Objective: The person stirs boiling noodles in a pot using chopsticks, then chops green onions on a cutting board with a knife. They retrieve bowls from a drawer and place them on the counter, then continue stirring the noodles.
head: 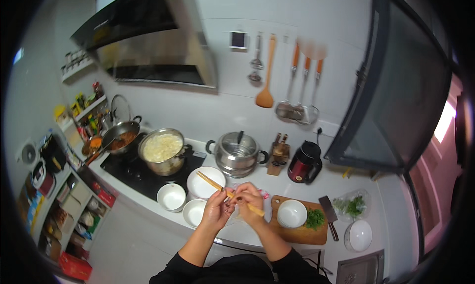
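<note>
Both my hands meet in front of me over the counter, around a pair of wooden chopsticks (209, 181). My left hand (218, 209) has its fingers on the middle of the chopsticks, and my right hand (248, 202) closes around them nearer their thick ends. The thin ends point up and left over a large white bowl (206, 182). Two smaller white bowls, one at the left (171, 197) and one beside my left hand (194, 212), stand close by. A steel pot of pale food (163, 147) is on the black cooktop (130, 171).
A wok (126, 136) with reddish-brown food stands at the cooktop's back left. A lidded steel pot (237, 156), knife block (278, 158) and red kettle (305, 162) line the wall. To the right lie a cutting board (297, 237) with a bowl and chopped greens, and a cleaver (329, 211).
</note>
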Demonstrator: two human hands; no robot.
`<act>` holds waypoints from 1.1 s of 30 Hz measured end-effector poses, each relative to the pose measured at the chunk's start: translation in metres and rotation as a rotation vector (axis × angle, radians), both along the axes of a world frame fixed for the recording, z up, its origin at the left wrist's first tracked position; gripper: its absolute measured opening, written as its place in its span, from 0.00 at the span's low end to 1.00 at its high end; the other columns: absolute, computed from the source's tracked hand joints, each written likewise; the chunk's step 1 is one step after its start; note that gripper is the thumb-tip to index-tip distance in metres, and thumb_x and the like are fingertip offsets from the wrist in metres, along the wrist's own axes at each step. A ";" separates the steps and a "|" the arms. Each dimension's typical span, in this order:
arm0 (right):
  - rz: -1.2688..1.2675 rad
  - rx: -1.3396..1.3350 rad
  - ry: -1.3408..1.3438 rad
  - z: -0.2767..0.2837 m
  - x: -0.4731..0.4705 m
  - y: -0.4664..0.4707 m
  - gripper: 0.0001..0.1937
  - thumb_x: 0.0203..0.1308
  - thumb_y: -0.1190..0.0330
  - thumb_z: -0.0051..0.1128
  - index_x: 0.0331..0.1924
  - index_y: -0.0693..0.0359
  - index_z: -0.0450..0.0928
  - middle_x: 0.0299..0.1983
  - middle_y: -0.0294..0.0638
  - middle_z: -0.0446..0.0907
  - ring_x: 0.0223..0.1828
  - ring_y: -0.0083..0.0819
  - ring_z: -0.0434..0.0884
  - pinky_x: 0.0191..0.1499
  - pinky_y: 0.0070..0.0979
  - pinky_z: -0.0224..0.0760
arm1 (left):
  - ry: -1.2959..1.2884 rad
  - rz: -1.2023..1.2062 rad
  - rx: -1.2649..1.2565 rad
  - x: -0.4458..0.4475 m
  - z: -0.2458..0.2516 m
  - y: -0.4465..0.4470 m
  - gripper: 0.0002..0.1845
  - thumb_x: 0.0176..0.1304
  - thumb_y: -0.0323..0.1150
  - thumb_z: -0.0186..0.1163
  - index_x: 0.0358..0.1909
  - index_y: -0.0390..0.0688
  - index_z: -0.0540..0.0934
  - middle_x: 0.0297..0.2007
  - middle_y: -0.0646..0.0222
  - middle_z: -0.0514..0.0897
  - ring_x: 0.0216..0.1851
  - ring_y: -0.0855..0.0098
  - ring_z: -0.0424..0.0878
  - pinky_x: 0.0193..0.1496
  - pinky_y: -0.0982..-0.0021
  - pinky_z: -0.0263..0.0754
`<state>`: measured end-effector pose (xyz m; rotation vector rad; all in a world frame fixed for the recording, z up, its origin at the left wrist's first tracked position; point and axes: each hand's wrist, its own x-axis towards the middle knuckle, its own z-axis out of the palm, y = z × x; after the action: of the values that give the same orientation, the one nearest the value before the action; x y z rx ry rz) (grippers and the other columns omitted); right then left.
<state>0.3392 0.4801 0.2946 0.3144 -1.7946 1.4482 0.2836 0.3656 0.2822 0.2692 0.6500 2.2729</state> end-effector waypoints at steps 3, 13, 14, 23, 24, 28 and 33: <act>-0.051 0.119 0.025 0.020 -0.022 0.001 0.03 0.55 0.80 0.51 0.30 0.69 0.77 0.35 0.42 0.73 0.33 0.27 0.78 0.35 0.18 0.71 | -0.002 0.019 0.053 -0.022 -0.006 -0.024 0.19 0.66 0.37 0.51 0.55 0.40 0.70 0.43 0.67 0.76 0.26 0.81 0.68 0.25 0.83 0.62; 0.054 0.362 -0.319 0.024 -0.288 -0.081 0.07 0.49 0.76 0.59 0.34 0.63 0.84 0.28 0.42 0.82 0.29 0.26 0.80 0.34 0.18 0.72 | -0.519 0.345 -0.324 -0.126 -0.130 -0.201 0.09 0.61 0.30 0.50 0.40 0.41 0.76 0.28 0.69 0.81 0.17 0.81 0.67 0.19 0.82 0.61; 0.096 0.336 -0.406 0.019 -0.312 -0.093 0.07 0.49 0.76 0.59 0.34 0.63 0.84 0.28 0.43 0.83 0.29 0.26 0.81 0.34 0.18 0.72 | -0.543 0.374 -0.347 -0.138 -0.133 -0.219 0.08 0.61 0.30 0.49 0.38 0.41 0.76 0.25 0.70 0.80 0.15 0.81 0.67 0.17 0.81 0.60; 0.270 0.830 -0.552 -0.037 -0.412 -0.154 0.04 0.49 0.72 0.61 0.30 0.60 0.83 0.30 0.41 0.83 0.32 0.35 0.83 0.37 0.27 0.74 | -0.601 0.422 -0.396 -0.205 -0.158 -0.306 0.07 0.61 0.31 0.50 0.37 0.43 0.75 0.27 0.71 0.80 0.18 0.80 0.68 0.19 0.81 0.62; 0.233 0.907 -0.480 -0.035 -0.419 -0.147 0.04 0.49 0.72 0.61 0.30 0.60 0.83 0.30 0.42 0.83 0.32 0.35 0.83 0.38 0.27 0.74 | -0.611 0.406 -0.391 -0.208 -0.160 -0.310 0.07 0.61 0.32 0.50 0.37 0.44 0.76 0.27 0.71 0.80 0.18 0.80 0.69 0.20 0.81 0.62; 0.003 0.783 -0.457 -0.013 -0.433 -0.115 0.04 0.51 0.73 0.60 0.29 0.62 0.83 0.29 0.44 0.83 0.31 0.33 0.83 0.35 0.25 0.75 | -0.599 0.356 -0.440 -0.213 -0.166 -0.320 0.07 0.61 0.32 0.50 0.38 0.44 0.76 0.28 0.72 0.80 0.20 0.79 0.69 0.21 0.80 0.64; -0.165 0.644 -0.587 0.024 -0.414 -0.071 0.04 0.52 0.74 0.58 0.30 0.66 0.82 0.28 0.45 0.83 0.28 0.28 0.83 0.33 0.23 0.75 | -0.573 0.309 -0.405 -0.225 -0.170 -0.313 0.08 0.61 0.32 0.50 0.38 0.43 0.75 0.29 0.71 0.80 0.21 0.78 0.70 0.22 0.79 0.65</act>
<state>-0.0748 0.4092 0.3183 0.0471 -2.6802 0.8523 0.0589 0.0526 0.1120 -0.6955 0.8542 2.2726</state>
